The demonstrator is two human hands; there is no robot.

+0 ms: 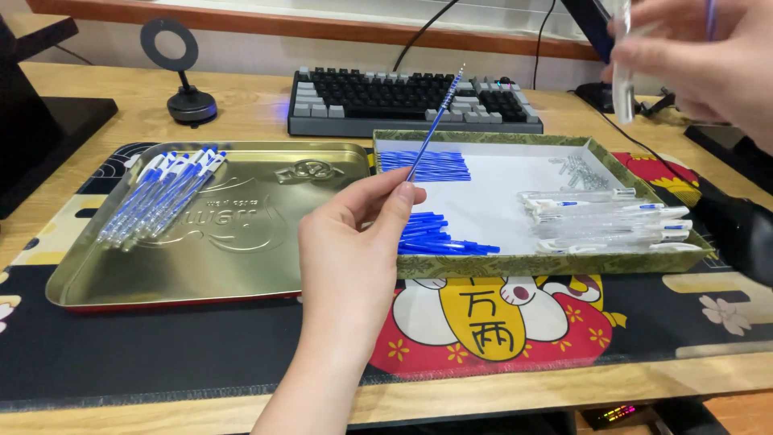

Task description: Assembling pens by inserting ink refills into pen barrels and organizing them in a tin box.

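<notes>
My left hand [354, 254] pinches a thin blue pen refill [436, 123] between thumb and fingers, tip pointing up and to the right, above the near left corner of a shallow green-rimmed box [555, 263]. My right hand [708, 60] is raised at the top right and grips a clear pen barrel [622, 76] held upright. In the box lie two heaps of blue refills [424, 164], several clear pen barrels [604, 221] and small springs [578, 171].
A gold metal tray [241, 234] on the left holds several assembled blue-and-white pens [161, 197]. Behind stand a black and grey keyboard [411, 101] and a small black stand with a ring [189, 101]. A patterned desk mat [483, 322] covers the wooden desk.
</notes>
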